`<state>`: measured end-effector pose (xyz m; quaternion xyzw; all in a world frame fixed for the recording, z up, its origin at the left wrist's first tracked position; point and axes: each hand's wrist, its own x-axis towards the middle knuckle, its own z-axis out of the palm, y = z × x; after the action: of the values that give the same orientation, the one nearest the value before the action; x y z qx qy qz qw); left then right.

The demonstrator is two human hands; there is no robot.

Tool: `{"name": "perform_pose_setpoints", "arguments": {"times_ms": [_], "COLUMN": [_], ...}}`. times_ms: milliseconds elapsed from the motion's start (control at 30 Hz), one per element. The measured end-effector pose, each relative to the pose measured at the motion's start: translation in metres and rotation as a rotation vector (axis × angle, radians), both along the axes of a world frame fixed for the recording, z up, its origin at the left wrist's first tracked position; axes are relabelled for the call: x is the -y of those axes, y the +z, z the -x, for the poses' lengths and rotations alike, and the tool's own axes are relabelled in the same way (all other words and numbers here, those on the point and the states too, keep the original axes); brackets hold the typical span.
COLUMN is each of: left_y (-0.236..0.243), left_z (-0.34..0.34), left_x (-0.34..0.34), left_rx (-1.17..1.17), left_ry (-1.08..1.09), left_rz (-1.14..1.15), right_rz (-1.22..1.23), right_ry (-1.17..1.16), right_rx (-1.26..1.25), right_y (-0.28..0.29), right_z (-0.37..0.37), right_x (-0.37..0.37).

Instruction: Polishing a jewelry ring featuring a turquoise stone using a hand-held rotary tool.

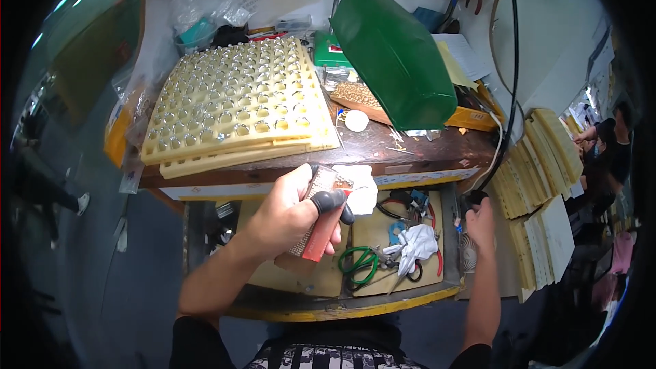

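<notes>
My left hand (pixel 290 213), with black finger covers on the thumb and fingertips, grips a reddish block (pixel 318 240) with a rough, dotted face. A crumpled white piece of cloth or paper (pixel 362 191) lies against the block's far end, by the fingertips. Off to the right, my right hand (pixel 480 222) is closed beside the drawer's right edge, its fingertips dark. A black cable (pixel 504 140) runs down to those fingers, and what they hold there cannot be made out.
Below my hands is an open drawer (pixel 328 311) with green-handled scissors (pixel 360 264), pliers and a crumpled white wad (pixel 417 242). Stacked yellowish trays of rings (pixel 232 96) stand on the bench at left. A green lamp shade (pixel 396 61) overhangs it; cream panels (pixel 540 171) stack at right.
</notes>
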<state>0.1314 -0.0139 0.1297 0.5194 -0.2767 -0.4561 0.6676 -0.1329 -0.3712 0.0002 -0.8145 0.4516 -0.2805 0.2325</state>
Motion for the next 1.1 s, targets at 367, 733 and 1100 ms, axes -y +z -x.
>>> {"name": "perform_pose_setpoints", "arguments": {"times_ms": [367, 733, 1100], "left_y": [0.004, 0.027, 0.055], "left_z": [0.001, -0.017, -0.038], "left_x": [0.0, 0.0, 0.017], "left_rx": [-0.024, 0.03, 0.241], "left_ry": [-0.01, -0.229, -0.644], "left_rz": [-0.039, -0.261, -0.526], "right_rz": [-0.028, -0.115, -1.141], "right_ry": [0.181, -0.08, 0.481], "right_rx": [-0.04, -0.441, -0.14], "right_y": [-0.074, -0.01, 0.052], "right_z": [0.078, 0.173, 0.168], "right_x": [0.044, -0.038, -0.105]}}
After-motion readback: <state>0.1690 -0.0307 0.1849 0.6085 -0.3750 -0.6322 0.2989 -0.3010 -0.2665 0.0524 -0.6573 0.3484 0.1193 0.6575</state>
